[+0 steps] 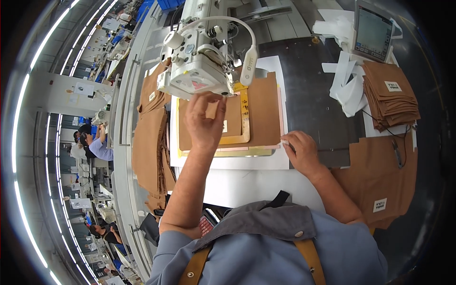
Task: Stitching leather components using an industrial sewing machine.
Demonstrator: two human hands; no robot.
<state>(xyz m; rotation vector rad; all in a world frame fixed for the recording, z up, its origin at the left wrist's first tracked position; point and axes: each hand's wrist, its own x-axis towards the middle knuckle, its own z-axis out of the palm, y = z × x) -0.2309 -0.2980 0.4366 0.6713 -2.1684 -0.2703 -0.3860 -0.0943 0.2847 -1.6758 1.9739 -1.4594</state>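
Note:
Just below the head of a white sewing machine (199, 78), my left hand (203, 121) is raised with thumb and forefinger tips together in a pinch. Whatever is between them is too small to make out. Beneath it lies a brown fabric panel (265, 111) with a smaller brown piece on top, framed by a yellow template (245, 114). My right hand (303, 153) is at the panel's near right corner, fingers curled and closed around a small pale bit that I cannot identify. White sheeting (228, 163) shows under the panel.
Brown fabric pieces (149, 147) are piled on the left. A labelled brown stack (392, 97) stands at the right, beside white strips (344, 85) and a screen (373, 33). Another brown panel (375, 183) carries a dark-handled tool (397, 154). People work at far left.

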